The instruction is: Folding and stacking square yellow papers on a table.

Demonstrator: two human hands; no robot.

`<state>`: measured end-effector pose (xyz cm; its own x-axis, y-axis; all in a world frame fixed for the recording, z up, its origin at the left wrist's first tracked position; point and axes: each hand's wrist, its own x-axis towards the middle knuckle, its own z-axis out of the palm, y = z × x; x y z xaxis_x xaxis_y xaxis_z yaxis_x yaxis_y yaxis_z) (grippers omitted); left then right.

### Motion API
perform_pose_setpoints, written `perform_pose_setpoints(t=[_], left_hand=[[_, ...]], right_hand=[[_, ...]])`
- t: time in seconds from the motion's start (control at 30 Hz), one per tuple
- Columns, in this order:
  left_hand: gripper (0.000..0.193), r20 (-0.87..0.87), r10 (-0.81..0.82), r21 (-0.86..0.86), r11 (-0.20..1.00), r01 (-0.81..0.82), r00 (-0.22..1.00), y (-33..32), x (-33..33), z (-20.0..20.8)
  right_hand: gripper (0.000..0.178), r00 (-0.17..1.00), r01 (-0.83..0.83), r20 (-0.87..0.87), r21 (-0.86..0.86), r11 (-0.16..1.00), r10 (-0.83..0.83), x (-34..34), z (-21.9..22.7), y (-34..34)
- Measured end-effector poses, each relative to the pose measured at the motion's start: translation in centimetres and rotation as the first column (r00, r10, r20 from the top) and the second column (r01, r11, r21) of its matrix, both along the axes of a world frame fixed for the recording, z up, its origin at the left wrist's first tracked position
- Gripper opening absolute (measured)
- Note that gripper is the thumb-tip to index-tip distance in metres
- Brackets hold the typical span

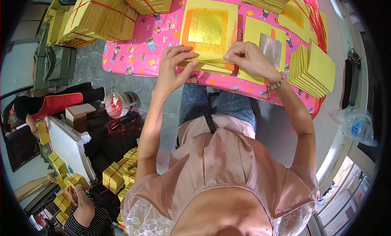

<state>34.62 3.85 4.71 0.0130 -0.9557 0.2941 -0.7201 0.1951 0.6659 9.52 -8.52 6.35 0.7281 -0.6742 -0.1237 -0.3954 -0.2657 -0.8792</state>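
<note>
A yellow sheet of joss paper (208, 28) with a gold foil square and orange print lies before me on the pink table. My left hand (176, 64) is at its near left corner, fingers on top and thumb along the near edge. At the near right corner, my right hand (251, 60) pinches the edge between thumb and bent fingers. Between the hands the near edge looks lifted or folded, with more yellow paper under it. Beside my right hand lies another yellow sheet with a silver foil square (270, 48), partly covered by my wrist.
Tied yellow paper bundles (95, 18) stand at the far left. A fanned yellow stack (311, 71) and red string (315, 20) are on the right of the pink patterned tablecloth (138, 59). A bucket (122, 103) stands on the floor. Two other people handle yellow bundles at left.
</note>
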Motion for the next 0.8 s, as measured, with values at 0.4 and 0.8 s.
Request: perform_pose_setpoints(t=[0.4,0.8], left_hand=[[0.026,0.136,-0.012,-0.036,0.999,0.017,0.991,-0.9,-0.7,1.9],[0.027,0.274,-0.11,0.085,0.992,0.09,0.955,-3.6,0.7,4.0]], right_hand=[[0.02,0.995,0.07,-0.073,-0.067,0.995,-0.075,0.2,1.1,0.8],[0.03,0.999,-0.051,-0.043,-0.666,0.744,0.03,-0.1,1.6,0.3]])
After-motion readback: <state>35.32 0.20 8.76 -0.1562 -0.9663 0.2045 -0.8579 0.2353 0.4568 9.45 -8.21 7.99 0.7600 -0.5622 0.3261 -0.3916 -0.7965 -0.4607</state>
